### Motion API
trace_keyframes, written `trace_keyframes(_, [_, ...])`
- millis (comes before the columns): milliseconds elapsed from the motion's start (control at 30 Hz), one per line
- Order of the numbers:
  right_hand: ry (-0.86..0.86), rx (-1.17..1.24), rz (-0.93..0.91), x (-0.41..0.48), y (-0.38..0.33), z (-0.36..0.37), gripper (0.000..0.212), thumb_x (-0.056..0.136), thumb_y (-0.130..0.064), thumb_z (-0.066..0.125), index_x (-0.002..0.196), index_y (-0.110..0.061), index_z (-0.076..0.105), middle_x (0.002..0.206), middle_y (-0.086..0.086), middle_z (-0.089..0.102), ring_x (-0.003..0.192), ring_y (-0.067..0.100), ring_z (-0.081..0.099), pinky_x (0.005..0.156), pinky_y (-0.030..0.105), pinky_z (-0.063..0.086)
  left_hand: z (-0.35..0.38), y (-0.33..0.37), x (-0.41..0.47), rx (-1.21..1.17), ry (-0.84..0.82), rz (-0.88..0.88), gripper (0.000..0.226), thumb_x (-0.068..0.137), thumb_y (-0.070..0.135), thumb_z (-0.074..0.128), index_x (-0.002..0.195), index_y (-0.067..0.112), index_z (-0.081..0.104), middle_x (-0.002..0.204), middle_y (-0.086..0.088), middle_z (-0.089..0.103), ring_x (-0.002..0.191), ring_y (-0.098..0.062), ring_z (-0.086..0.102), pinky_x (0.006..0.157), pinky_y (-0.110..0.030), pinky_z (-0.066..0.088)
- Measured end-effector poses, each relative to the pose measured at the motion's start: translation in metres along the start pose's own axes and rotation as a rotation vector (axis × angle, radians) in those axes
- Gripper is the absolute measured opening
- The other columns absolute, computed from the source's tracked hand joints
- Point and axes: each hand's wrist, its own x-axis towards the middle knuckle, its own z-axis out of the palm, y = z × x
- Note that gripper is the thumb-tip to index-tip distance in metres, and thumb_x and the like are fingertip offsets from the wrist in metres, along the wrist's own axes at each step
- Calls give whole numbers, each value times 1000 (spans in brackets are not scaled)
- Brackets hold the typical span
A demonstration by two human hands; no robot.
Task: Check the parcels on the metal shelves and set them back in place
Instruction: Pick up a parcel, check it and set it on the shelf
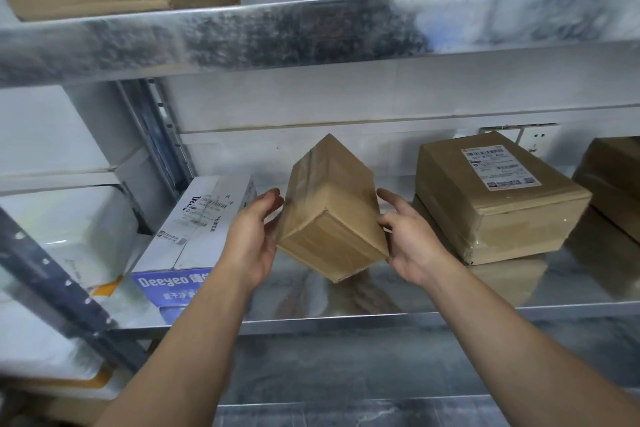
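Arms reach out; the left hand [252, 236] and right hand [412, 246] grip the small brown box [332, 211], tilted over the metal shelf [346, 317]. Turn it slowly, then lay it flat between the Deeyeo box [194, 236] and the labelled parcel [495, 198].

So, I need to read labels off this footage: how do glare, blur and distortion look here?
Head view: the wide lens bows the upper shelf edge. Head view: that metal and the lower shelf carry blotchy reflections, no harsh glare. Head view: the label on the big box is fairly sharp, its print unreadably small; the small box shows only tape sheen.
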Motion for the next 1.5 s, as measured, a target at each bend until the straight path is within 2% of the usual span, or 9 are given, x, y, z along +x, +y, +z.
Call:
trace_keyframes(100, [-25,-40,12,-2,1,4,55,104,3,37,136,-36,59,112,12,68,80,22,61,56,32,53,0,-2,0,12,-22,-27,21,103,12,51,105,6,71,99,-7,76,77,-18,75,80,-33,59])
trace_keyframes(267, [-15,-64,17,-6,2,10,43,107,-6,40,134,-32,62,99,8,72,78,19,68,51,27,54,0,-9,-1,114,-111,-3,30,101,2,50,124,2,69,118,-16,74,104,-25,73,92,-33,57])
trace_keyframes(367, [-6,-65,6,-8,3,14,27,108,-29,52,131,-28,65,107,3,75,95,21,71,64,32,57,1,-12,-3,99,-128,-6,30,101,8,55,126,10,70,123,-15,72,105,-25,69,88,-34,54])
trace_keyframes(533, [-5,-88,44,-9,7,20,43,100,-60,55,129,-30,65,112,4,78,107,27,73,96,53,58,4,-16,-7,144,-150,-47,30,102,23,57,129,30,69,133,-9,68,110,-28,60,75,-39,51])
trace_keyframes(767, [-3,-134,57,-16,1,20,38,104,-48,54,125,-22,72,114,3,78,110,20,69,95,34,54,1,-15,-10,230,-150,-34,29,105,26,54,129,34,68,99,8,72,73,-9,67,62,-32,54])
trace_keyframes(967, [-17,-165,33,-17,2,17,29,107,-29,50,95,-26,76,75,-10,75,84,12,63,71,25,43,3,-13,-15,259,-130,-58,28,105,28,55,129,34,68,109,7,74,91,-17,67,65,-36,53])
trace_keyframes(1133, [-35,-187,69,-19,10,12,29,107,-22,48,100,-20,77,67,-7,72,68,9,62,59,21,42,4,-19,-21,286,-116,-85,29,106,28,54,131,33,67,116,5,75,99,-19,66,68,-35,53])
trace_keyframes(1333, [-45,-190,62,-17,12,9,29,107,-25,48,106,-22,76,67,-11,71,64,5,60,62,21,41,5,-18,-22,278,-109,-79,27,106,25,53,128,32,67,115,5,76,103,-19,65,72,-38,53])
trace_keyframes(1500, [-53,-213,44,-15,11,9,28,108,-32,49,114,-26,76,80,-9,76,88,15,64,87,33,46,1,-16,-20,313,-143,-100,27,105,29,54,129,30,67,106,8,77,107,-20,65,75,-37,53])
